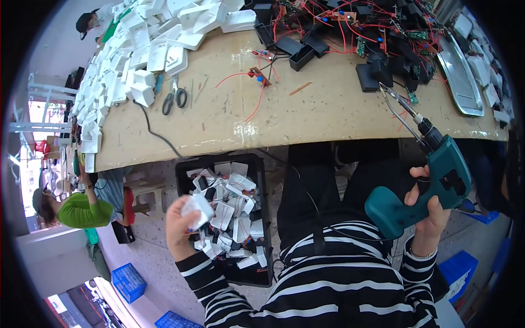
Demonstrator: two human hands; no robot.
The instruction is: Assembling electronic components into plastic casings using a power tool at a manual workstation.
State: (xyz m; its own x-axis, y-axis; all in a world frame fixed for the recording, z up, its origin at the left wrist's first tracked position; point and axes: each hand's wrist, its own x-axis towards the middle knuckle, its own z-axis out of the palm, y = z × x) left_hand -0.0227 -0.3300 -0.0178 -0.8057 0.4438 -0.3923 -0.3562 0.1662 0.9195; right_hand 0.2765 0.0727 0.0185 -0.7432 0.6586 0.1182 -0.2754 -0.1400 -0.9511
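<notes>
My left hand [178, 224] grips a white plastic housing [198, 210] above a black crate [267, 229] beside my lap. Inside the crate lie many white housings [240, 203] with wires and small boards. My right hand [429, 210] is wrapped round the handle of a green soldering gun [445, 167] over the table's near edge. Its metal tip points up and left, close to a black plastic box [367, 77]. On the table in front of me lies a small orange circuit board [258, 77] with red wires.
White housings [142, 54] are heaped at the table's left, near black-handled scissors [175, 100]. Black boxes, boards and red wires [350, 22] pile up at the back right, beside a metal tray [460, 76]. A black cable [158, 134] crosses the near edge. Another person [82, 208] sits at left.
</notes>
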